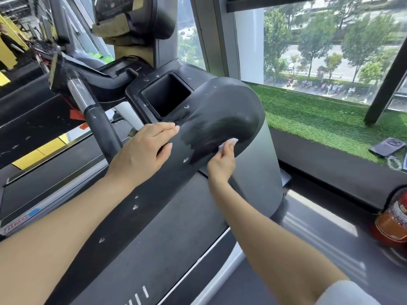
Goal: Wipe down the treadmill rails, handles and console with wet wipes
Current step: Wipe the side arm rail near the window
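Both hands on the treadmill rail (220, 111): left hand (141, 150) flat, right hand (221, 161) pinching wet wipe (229, 143).

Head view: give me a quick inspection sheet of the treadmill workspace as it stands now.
Surface: dark treadmill rail, damp streaks near its rounded end, white specks along it.
Job's things: white wet wipe pressed to the rail end; cup pocket; handle.
Clutter: phone on green turf; red fire extinguisher on the floor.
Grippers: left hand rests flat on the rail; right hand pinches the wipe.
Cables: nothing seen.
Surroundings: window, trees outside.
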Tool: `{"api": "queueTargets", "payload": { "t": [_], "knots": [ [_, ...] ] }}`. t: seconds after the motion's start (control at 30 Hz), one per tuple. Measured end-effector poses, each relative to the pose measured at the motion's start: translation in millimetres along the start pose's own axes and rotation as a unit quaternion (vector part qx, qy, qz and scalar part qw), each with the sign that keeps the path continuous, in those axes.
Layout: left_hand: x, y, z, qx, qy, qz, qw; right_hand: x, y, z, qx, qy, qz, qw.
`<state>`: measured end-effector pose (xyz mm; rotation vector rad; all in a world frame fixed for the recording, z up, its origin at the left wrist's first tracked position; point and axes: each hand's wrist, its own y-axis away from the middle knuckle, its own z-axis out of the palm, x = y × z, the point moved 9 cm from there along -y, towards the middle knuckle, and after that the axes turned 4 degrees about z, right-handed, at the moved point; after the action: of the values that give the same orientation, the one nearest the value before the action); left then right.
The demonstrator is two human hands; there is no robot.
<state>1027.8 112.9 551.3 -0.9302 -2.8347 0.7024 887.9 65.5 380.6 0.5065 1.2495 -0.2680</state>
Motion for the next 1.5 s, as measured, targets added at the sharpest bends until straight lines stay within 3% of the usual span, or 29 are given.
{"api": "queueTargets", "payload": {
  "t": [0.17, 0.33, 0.47, 0.57, 0.63, 0.83, 1.07, 1.13, 1.27, 1.33, 1.5],
  "knots": [
    [2.3, 0.5, -0.2, -0.001, -0.005, 0.006, 1.0, 5.2, 59.8, 17.1, -0.06, -0.021, -0.046, 0.997],
    [0.7, -0.5, -2.0, -0.002, -0.004, 0.0, 1.0, -6.4, -13.1, -3.7, 0.007, -0.01, -0.042, 0.999],
    [0.7, -1.6, -1.0, -0.001, 0.0, -0.001, 1.0, -24.4, -52.1, -16.5, 0.013, -0.005, -0.041, 0.999],
    [1.5, -1.5, -1.7, 0.004, 0.0, -0.002, 1.0, -46.5, -19.8, -3.8, 0.013, -0.004, -0.128, 0.992],
    [1.2, -1.1, -2.7, 0.007, 0.003, -0.001, 1.0, -53.0, 14.5, 13.0, -0.013, -0.012, -0.189, 0.982],
    [-0.4, 0.3, -3.8, -0.029, 0.039, -0.014, 0.999, -42.9, 77.8, 25.7, -0.127, 0.024, -0.259, 0.957],
    [-10.4, 19.0, -9.3, -0.054, 0.042, -0.012, 0.998, -54.9, -12.5, 3.7, 0.027, 0.047, -0.119, 0.991],
    [-11.0, 18.8, -9.1, -0.042, 0.05, -0.014, 0.998, -64.4, 14.7, 9.9, 0.015, 0.028, -0.165, 0.986],
    [-10.9, 18.1, -10.3, -0.024, 0.054, -0.007, 0.998, -60.6, 86.1, 31.6, -0.097, 0.058, -0.327, 0.938],
    [-12.3, 18.2, -11.3, -0.02, 0.058, -0.01, 0.998, -67.4, 67.0, 26.1, -0.09, 0.064, -0.317, 0.942],
    [-12.1, 18.6, -10.5, -0.024, 0.062, -0.008, 0.998, -99.0, -10.0, 8.6, 0.017, 0.094, -0.2, 0.975]
  ]
}}
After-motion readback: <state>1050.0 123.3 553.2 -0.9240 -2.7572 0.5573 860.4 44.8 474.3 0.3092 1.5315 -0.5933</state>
